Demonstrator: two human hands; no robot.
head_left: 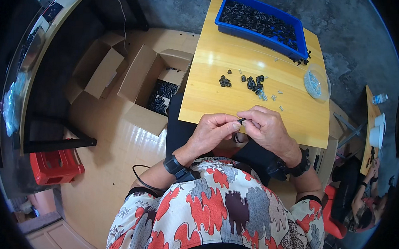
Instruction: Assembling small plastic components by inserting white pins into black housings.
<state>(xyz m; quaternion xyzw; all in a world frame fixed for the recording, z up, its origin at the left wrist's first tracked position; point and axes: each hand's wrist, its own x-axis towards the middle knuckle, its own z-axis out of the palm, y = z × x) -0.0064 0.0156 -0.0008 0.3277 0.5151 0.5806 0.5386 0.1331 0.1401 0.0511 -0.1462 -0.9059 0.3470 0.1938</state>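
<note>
Both hands meet at the near edge of a wooden table (219, 76), over the person's lap. The left hand (212, 133) and the right hand (268, 127) pinch one small black part (241, 121) between their fingertips, thumb and forefinger pressed together on it from either side; the part is mostly hidden by the fingers, so its shape is hard to tell, though it looks like a short tube or cap. A thin dark loop hangs just below the fingers. Each wrist wears a black band. Farther out on the table lies a loose cluster of black parts (252, 82), with a scatter of small silver screws (265, 96) just beside it. A clear bowl (317, 83) of more silver pieces sits near the right edge, and a blue tray (261, 25) heaped with black parts rests at the far end, a few spilled by its right corner. On the floor to the left stand two open cardboard boxes; the nearer box (154, 89) holds black parts. A red stool (55, 166) stands well apart at lower left. Another person sits at a second table on the far right.
</note>
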